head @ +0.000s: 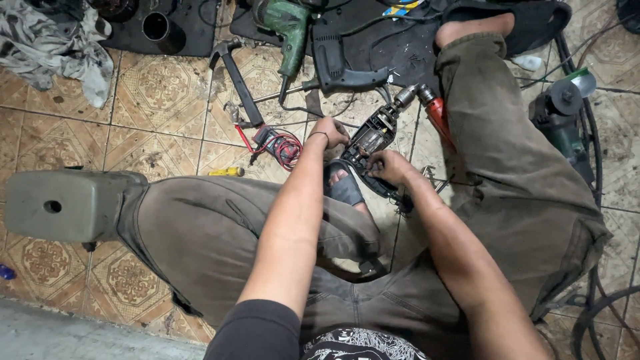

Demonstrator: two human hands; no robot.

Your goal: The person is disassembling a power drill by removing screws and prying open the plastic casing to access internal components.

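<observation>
I see the opened drill [375,137] lying on the tiled floor [160,100] between my knees, its long axis running from the chuck at upper right down to the handle at lower left. My left hand [331,131] is closed on the body's upper side; my right hand [389,167] pinches into the handle end, nearer me.

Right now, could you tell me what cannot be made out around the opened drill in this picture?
Head view only:
- Inner parts of the opened drill: too small.
- Fingertips of the right hand: curled into the casing.
- What the left hand grips: hidden by its fingers.
- Grinder: partly behind the knee.
</observation>
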